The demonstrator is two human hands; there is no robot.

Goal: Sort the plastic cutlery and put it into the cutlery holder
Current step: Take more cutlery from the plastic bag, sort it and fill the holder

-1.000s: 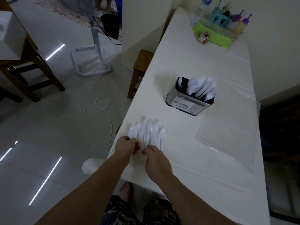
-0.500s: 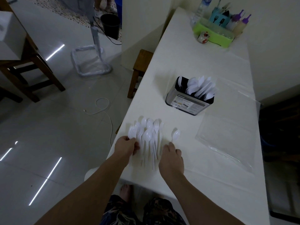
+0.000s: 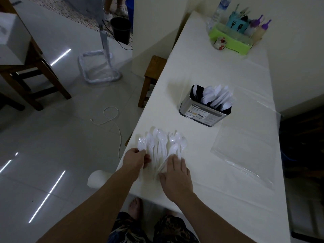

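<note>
Low in the frame's centre, our left hand (image 3: 135,159) grips white plastic forks (image 3: 142,143); our right hand (image 3: 175,174) presses flat-fingered on white plastic cutlery (image 3: 164,146), heads pointing up-frame toward the metal cutlery holder (image 3: 203,112) on the white surface (image 3: 201,64).

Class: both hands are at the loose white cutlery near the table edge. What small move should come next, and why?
Probably the left hand should gather the forks it grips at their handles, while the right hand, fingers flat on the mixed pile, holds the spoons aside. The cutlery holder waits beyond.
</note>
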